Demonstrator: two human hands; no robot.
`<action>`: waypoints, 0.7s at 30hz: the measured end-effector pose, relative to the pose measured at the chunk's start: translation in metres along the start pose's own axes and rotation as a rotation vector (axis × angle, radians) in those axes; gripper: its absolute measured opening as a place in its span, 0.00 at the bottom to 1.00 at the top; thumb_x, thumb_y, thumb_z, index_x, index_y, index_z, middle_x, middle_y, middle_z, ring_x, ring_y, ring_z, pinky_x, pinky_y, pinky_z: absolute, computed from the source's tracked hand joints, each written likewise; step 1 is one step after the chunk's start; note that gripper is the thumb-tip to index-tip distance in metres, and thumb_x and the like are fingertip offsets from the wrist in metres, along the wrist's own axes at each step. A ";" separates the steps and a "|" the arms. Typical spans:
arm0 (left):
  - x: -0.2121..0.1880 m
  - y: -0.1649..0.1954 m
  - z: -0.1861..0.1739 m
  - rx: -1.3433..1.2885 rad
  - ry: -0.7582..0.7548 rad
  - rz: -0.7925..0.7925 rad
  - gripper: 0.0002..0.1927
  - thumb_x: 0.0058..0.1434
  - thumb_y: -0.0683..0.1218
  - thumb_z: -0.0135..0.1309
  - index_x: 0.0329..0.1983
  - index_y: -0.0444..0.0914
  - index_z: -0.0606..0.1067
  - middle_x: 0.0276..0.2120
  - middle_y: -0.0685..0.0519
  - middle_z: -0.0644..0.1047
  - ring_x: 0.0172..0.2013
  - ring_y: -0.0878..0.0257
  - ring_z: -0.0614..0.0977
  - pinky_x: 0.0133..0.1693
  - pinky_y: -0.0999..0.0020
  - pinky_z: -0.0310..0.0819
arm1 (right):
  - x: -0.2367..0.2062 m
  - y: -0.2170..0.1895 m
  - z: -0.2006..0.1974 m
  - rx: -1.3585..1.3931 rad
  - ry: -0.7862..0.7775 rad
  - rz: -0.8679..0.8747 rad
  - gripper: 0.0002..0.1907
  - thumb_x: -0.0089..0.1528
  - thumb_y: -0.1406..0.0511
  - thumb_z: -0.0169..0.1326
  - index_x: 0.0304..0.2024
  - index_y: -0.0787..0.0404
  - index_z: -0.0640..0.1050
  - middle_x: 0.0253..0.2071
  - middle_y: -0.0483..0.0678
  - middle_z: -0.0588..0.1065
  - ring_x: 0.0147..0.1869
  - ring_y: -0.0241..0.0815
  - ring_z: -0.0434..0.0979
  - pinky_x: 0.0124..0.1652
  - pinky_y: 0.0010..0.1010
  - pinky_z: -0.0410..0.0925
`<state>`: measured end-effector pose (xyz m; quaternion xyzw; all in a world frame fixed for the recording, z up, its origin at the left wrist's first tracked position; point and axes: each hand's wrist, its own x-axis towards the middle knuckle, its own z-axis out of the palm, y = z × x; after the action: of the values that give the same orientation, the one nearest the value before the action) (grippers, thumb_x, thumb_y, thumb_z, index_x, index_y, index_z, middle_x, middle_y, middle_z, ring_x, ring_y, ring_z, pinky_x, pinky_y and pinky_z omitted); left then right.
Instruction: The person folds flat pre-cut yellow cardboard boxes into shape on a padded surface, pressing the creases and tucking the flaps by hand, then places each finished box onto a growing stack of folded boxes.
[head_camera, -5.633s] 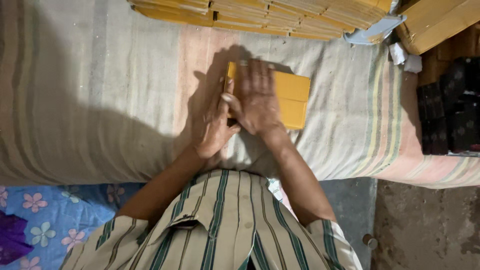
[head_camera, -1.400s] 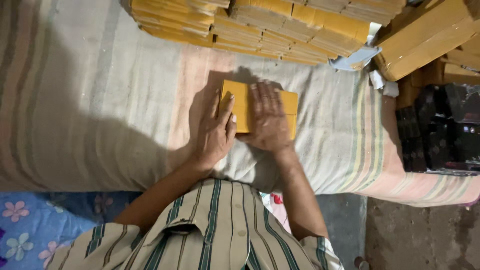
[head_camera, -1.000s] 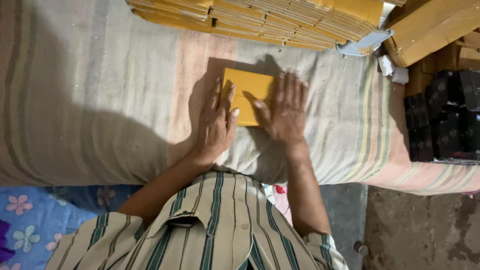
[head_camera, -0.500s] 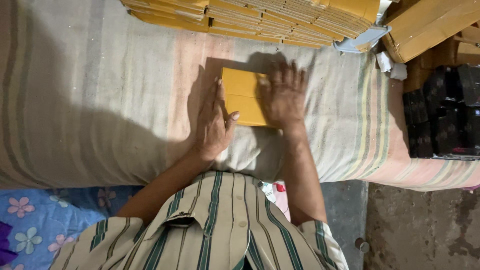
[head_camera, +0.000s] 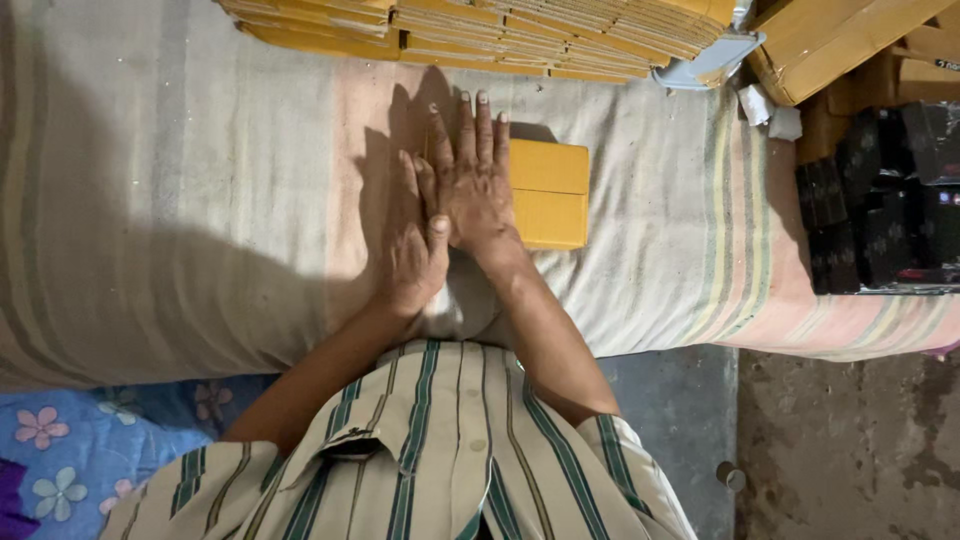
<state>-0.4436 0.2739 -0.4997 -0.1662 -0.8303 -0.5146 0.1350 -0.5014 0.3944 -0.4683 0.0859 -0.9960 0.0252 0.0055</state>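
A flat yellow cardboard piece (head_camera: 548, 195), creased across its middle, lies on the striped cloth (head_camera: 180, 190). My right hand (head_camera: 472, 180) presses flat on its left part, fingers together and pointing away from me. My left hand (head_camera: 412, 240) lies flat on the cloth just left of it, thumb touching my right hand. Neither hand grips anything.
Stacks of flat yellow cardboard (head_camera: 480, 35) line the far edge of the cloth. A brown carton (head_camera: 850, 40) and black boxes (head_camera: 890, 200) stand at the right. A bare concrete floor (head_camera: 840, 450) shows at lower right, a blue flowered fabric (head_camera: 60, 450) at lower left.
My right hand slid left across the yellow piece, from its right side to its left edge beside my left hand. The right part of the piece is now uncovered.
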 end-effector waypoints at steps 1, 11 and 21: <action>-0.001 -0.001 0.000 0.024 -0.023 -0.003 0.45 0.77 0.67 0.28 0.79 0.27 0.47 0.75 0.27 0.54 0.74 0.31 0.58 0.73 0.45 0.53 | 0.003 -0.001 0.000 0.012 0.019 0.008 0.37 0.72 0.46 0.33 0.77 0.58 0.53 0.78 0.64 0.45 0.82 0.65 0.33 0.74 0.58 0.31; -0.011 0.001 0.000 0.033 -0.019 0.101 0.42 0.77 0.68 0.28 0.79 0.32 0.49 0.75 0.33 0.57 0.75 0.35 0.61 0.76 0.46 0.53 | -0.058 0.112 -0.014 0.060 0.147 0.295 0.37 0.74 0.47 0.35 0.78 0.61 0.53 0.78 0.69 0.46 0.82 0.71 0.35 0.73 0.63 0.29; -0.012 0.008 -0.001 -0.027 -0.053 -0.082 0.44 0.75 0.68 0.32 0.76 0.28 0.53 0.72 0.32 0.61 0.70 0.36 0.66 0.70 0.51 0.61 | -0.008 0.010 0.005 0.086 0.200 -0.028 0.31 0.69 0.48 0.43 0.65 0.62 0.69 0.64 0.66 0.66 0.70 0.67 0.61 0.67 0.62 0.52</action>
<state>-0.4292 0.2746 -0.4977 -0.1472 -0.8326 -0.5263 0.0896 -0.4952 0.4056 -0.4736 0.0969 -0.9872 0.0762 0.1017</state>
